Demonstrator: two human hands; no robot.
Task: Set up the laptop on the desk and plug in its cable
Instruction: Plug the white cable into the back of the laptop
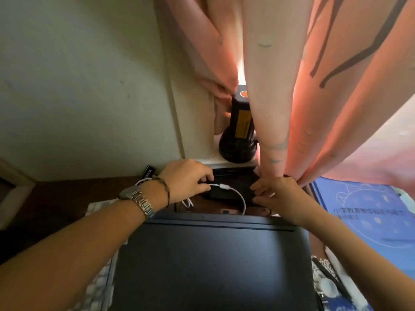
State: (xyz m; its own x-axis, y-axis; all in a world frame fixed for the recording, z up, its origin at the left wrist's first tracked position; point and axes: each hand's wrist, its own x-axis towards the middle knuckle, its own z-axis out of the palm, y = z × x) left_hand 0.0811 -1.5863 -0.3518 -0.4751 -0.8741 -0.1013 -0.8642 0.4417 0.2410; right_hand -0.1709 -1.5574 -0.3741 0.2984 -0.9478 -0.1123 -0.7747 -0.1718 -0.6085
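Reaching past the top edge of the laptop [213,261], both hands work in the dim gap between it and the window ledge [215,161]. The laptop lies on the desk [67,194] with its dark face toward the camera; its lower part is cut off by the picture's edge, and whether this face is a screen or a closed lid is hard to tell. The left hand [187,178], with a metal watch [139,200] on the wrist, pinches the white cable [238,194] between thumb and fingertips near its small white plug. From there the cable curves down and vanishes behind the laptop's edge. The right hand [278,194] rests on a dark flat thing under the cable, fingers loosely spread and holding nothing that shows; what that thing is cannot be made out. A black torch [240,131] stands on the ledge, half covered by the pink curtain [280,86]. At right, a blue booklet [363,212] runs out of view.
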